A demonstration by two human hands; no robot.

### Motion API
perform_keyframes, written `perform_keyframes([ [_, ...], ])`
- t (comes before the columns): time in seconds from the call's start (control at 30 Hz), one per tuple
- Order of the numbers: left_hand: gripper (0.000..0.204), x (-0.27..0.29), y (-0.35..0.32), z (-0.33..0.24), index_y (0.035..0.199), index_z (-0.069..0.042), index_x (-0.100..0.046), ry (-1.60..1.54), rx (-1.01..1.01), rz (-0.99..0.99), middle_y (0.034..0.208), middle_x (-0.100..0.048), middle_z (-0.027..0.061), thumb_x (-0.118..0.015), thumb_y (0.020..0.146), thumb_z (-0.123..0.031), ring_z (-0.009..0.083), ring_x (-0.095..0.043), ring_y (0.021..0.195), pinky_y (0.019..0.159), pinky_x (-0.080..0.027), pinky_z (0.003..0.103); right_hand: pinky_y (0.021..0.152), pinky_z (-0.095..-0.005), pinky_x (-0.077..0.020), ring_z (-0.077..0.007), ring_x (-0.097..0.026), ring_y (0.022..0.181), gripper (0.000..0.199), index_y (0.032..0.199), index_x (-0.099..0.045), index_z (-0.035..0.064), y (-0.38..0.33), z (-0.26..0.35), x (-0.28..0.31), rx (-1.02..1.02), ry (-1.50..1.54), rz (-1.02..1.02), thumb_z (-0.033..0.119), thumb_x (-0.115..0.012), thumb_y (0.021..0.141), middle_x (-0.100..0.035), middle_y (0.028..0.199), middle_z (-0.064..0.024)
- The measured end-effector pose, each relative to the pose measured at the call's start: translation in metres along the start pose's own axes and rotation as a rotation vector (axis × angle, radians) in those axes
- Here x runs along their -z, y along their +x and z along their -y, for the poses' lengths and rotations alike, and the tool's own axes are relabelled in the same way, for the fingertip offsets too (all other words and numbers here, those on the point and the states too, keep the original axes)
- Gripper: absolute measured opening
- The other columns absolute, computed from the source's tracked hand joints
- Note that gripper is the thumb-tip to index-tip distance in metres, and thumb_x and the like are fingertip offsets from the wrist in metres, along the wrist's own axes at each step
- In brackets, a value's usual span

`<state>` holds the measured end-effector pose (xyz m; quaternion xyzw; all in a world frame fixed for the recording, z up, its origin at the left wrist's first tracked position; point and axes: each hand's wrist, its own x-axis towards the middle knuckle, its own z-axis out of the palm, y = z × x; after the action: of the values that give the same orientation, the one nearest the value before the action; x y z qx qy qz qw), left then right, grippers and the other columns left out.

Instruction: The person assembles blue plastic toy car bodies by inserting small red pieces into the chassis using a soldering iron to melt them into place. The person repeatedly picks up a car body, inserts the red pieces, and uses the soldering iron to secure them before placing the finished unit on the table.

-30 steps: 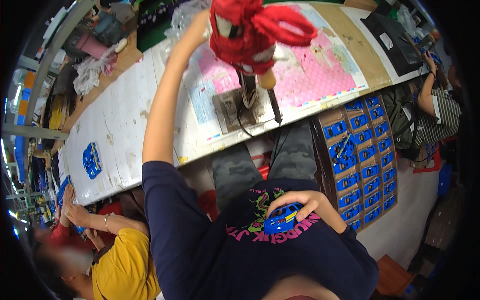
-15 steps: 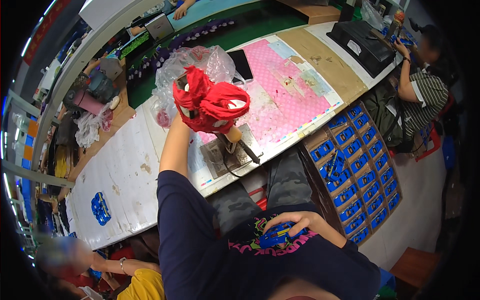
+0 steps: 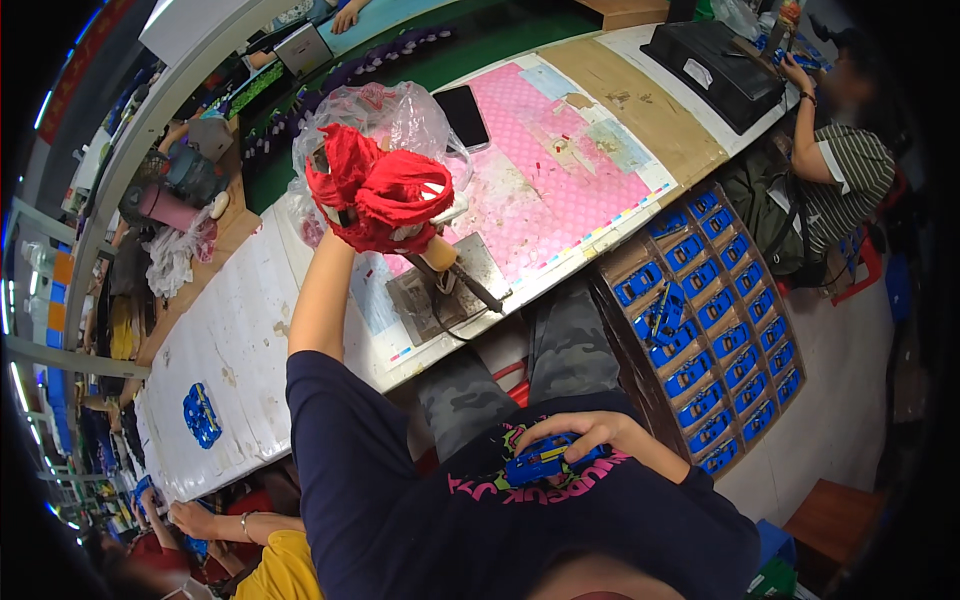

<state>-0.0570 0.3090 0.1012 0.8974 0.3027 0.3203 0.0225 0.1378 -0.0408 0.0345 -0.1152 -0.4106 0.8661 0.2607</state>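
Note:
At my chest, my right hand point(image 3: 588, 432) is closed over a blue toy car point(image 3: 540, 462) with yellow marks, the fingers resting on its top. My left forearm point(image 3: 325, 290) reaches up across the table to a bulky bundle of red cloth point(image 3: 405, 195) with pale parts showing in gaps. This bundle hides my left hand, so its fingers cannot be seen. Just below the cloth, a tool with a tan handle point(image 3: 438, 254) and a dark rod stands over a stained metal plate point(image 3: 410, 300). Behind the cloth lies a clear plastic bag point(image 3: 400, 105).
A tray point(image 3: 655, 355) beside my legs holds several blue toy cars in rows. A black phone point(image 3: 462, 118) lies by a pink patterned sheet point(image 3: 540, 140). One blue car point(image 3: 201, 415) sits on the table's left. A black case point(image 3: 715, 75) stands far right. Co-workers sit either side.
The view has shifted slightly, and the red bundle appears further left. My right hand and the toy car have moved a little left. The co-worker at lower left has shifted.

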Motion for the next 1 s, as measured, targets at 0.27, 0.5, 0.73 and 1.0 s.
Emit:
perform_keyframes([
  [0.27, 0.019, -0.003, 0.0, -0.003, 0.09, 0.002, -0.054, 0.022, -0.008, 0.01, 0.085, -0.057, 0.0217, -0.048, 0.08, -0.013, 0.0351, -0.055, 0.079, 0.069, -0.044, 0.037, 0.074, -0.0253, -0.0444, -0.0145, -0.052, 0.087, 0.055, 0.118, -0.042, -0.0039, 0.004, 0.003, -0.005, 0.021, -0.052, 0.002, 0.025, -0.059, 0.075, -0.051, 0.103, -0.0116],
  [0.5, 0.02, 0.006, 0.017, 0.008, 0.09, 0.002, -0.053, 0.066, -0.006, -0.011, 0.085, -0.057, 0.0231, -0.048, 0.081, -0.015, 0.0369, -0.055, 0.079, 0.069, -0.043, 0.038, 0.076, -0.0259, -0.0432, -0.0151, -0.052, 0.088, 0.054, 0.118, -0.042, -0.0033, 0.0, 0.003, -0.01, 0.042, -0.086, -0.05, 0.023, -0.058, 0.074, -0.051, 0.104, -0.0112],
  [0.73, 0.021, 0.022, 0.029, 0.011, 0.089, 0.002, -0.053, 0.129, -0.013, -0.101, 0.085, -0.056, 0.0244, -0.047, 0.082, -0.016, 0.0387, -0.054, 0.08, 0.068, -0.043, 0.039, 0.075, -0.0267, -0.0427, -0.0154, -0.053, 0.088, 0.057, 0.116, -0.043, -0.0039, 0.009, 0.013, -0.011, -0.058, -0.029, 0.057, 0.03, -0.058, 0.073, -0.053, 0.101, -0.0124],
  [1.0, 0.022, 0.073, -0.075, 0.022, 0.085, 0.003, -0.051, 0.126, 0.332, 0.042, 0.077, -0.054, 0.0266, -0.045, 0.086, -0.019, 0.0424, -0.052, 0.074, 0.062, -0.041, 0.044, 0.074, -0.0284, -0.0439, -0.0179, -0.056, 0.082, 0.061, 0.117, -0.042, -0.0047, 0.012, 0.002, -0.01, -0.074, -0.025, 0.06, 0.033, -0.059, 0.072, -0.052, 0.102, -0.015],
])
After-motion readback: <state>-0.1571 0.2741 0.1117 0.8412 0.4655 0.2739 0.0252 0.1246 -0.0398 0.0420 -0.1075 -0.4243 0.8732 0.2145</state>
